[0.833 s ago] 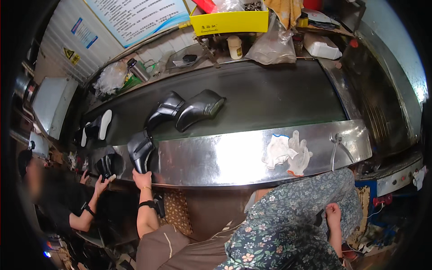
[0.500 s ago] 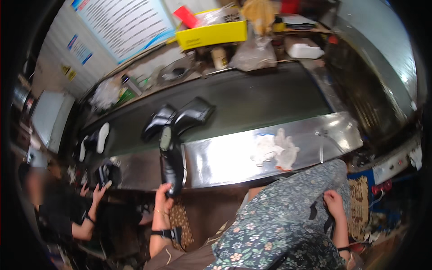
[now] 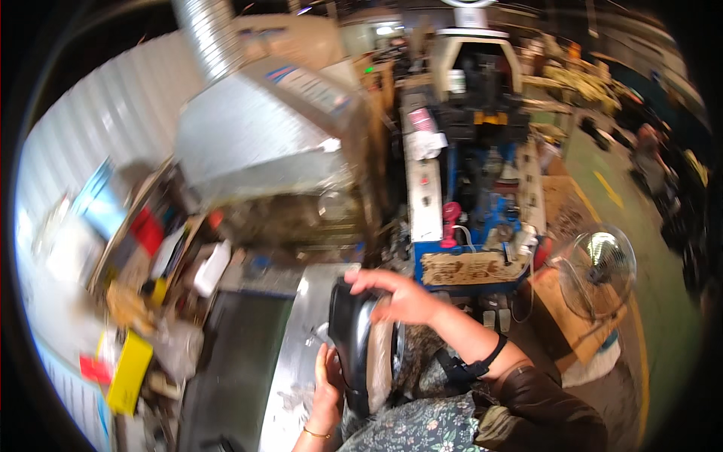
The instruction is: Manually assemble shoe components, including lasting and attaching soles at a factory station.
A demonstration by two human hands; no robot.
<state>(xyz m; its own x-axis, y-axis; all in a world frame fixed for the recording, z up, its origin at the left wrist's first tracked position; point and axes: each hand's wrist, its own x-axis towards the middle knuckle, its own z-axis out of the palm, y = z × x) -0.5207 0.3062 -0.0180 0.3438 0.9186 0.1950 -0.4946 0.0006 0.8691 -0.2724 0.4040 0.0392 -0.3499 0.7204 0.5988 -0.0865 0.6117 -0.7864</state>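
Note:
A glossy black boot is held upright in front of me, over the edge of the steel ledge. A pale strip shows along its right side; whether that is sole or lining I cannot tell. My left hand, with a bracelet at the wrist, lies along the boot's lower left side, thumb and fingers pressed to it. Over the boot's upper end curls my right hand, its fingers gripping the top edge. Motion blurs the boot somewhat.
Left of the ledge runs a dark conveyor belt, leading to a metal hood. A yellow box sits on the side shelf. Ahead stands a blue machine; right of it are a fan and a cardboard box.
My view has swung right, from the belt toward the machine. The boot has left the belt side and come up before me. My right hand, empty earlier, now grips it too.

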